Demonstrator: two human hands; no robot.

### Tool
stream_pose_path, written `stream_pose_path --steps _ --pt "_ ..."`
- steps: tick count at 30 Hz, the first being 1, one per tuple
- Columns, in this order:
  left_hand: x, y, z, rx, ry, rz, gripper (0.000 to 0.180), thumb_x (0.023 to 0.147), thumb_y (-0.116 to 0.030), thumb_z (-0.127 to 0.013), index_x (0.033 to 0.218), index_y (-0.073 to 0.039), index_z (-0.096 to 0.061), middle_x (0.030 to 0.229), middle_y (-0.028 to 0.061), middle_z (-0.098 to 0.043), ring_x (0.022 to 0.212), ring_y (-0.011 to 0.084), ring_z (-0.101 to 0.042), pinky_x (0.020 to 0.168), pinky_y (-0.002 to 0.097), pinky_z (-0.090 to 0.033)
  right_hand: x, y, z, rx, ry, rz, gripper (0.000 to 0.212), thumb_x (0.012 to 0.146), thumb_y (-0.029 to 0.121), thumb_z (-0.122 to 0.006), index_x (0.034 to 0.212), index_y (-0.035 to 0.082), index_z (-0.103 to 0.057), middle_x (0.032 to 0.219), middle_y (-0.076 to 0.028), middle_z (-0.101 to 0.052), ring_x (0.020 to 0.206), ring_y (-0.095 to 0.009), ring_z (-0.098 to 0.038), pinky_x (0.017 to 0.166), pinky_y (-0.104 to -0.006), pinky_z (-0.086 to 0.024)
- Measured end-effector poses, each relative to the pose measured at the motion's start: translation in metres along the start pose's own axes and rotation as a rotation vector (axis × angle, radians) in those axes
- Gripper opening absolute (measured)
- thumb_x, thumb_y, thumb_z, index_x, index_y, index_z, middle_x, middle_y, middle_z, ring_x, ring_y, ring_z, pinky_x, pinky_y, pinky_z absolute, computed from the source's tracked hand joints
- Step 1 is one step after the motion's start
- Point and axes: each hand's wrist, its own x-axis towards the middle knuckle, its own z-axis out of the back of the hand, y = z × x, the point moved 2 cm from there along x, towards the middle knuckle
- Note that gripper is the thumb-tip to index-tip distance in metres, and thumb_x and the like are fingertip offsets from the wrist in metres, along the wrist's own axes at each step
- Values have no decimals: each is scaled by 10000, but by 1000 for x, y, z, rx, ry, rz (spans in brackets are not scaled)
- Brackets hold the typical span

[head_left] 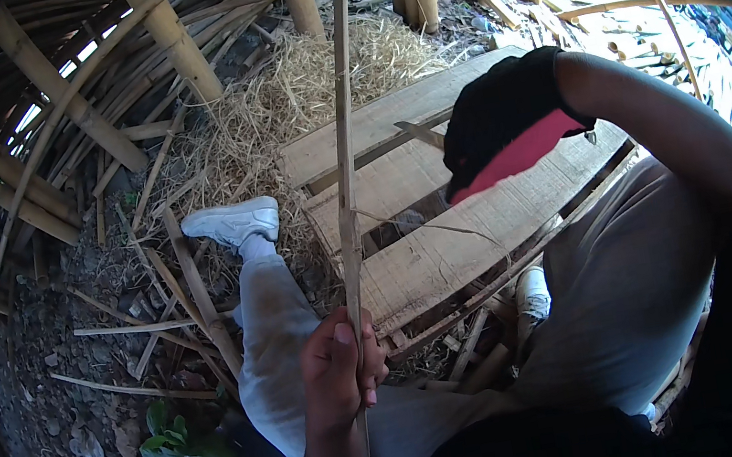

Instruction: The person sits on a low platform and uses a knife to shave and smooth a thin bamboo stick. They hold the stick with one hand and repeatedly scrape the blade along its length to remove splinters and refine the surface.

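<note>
My left hand [341,380] is closed around a long thin bamboo strip [343,135]. The strip stands nearly upright from my lap and runs past the top of the view. My right hand [505,133] wears a black glove with a red palm and is raised over the wooden planks [447,249], right of the strip and apart from it. Its fingers curl downward, and what they hold, if anything, is hidden. A thin fibre [444,230] peels off the strip toward the right.
I sit with grey trousers and a white shoe [234,221] stretched over dirt. A straw pile [303,84] lies behind the planks. Thick bamboo poles [168,29] and bent strips surround me. Green leaves [170,445] and loose slivers lie at lower left.
</note>
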Motion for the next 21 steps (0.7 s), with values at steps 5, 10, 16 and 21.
stream_pose_path --steps 5,10,16,21 --pt "6 -1 -8 -12 83 -3 406 1082 -432 -415 993 -49 -515 524 -22 -423 369 45 -354 384 220 -305 -5 -46 -10 683 -287 157 511 941 510 -625 1234 96 -684 1045 -78 -741 936 -201 -718 774 -366 -579" --pt "7 3 -8 -9 93 -15 403 1081 -434 -417 996 -53 -516 525 -24 -424 375 44 -352 387 220 -306 34 -50 -31 877 72 430 567 949 510 -614 1274 45 -641 1091 -121 -727 949 -217 -720 785 -363 -579" --pt "7 4 -7 -34 91 2 391 1086 -419 -416 999 -51 -516 529 -17 -430 380 45 -356 388 219 -299 73 -54 -52 1063 429 578 638 959 509 -601 1322 -15 -591 1147 -171 -711 966 -237 -723 798 -360 -580" --pt "8 5 -6 -43 98 4 389 1087 -414 -413 999 -49 -514 530 -13 -435 377 47 -358 385 219 -297 40 -35 -43 1062 344 690 557 1019 387 -531 1373 -44 -535 1201 -171 -688 994 -230 -711 835 -353 -564"
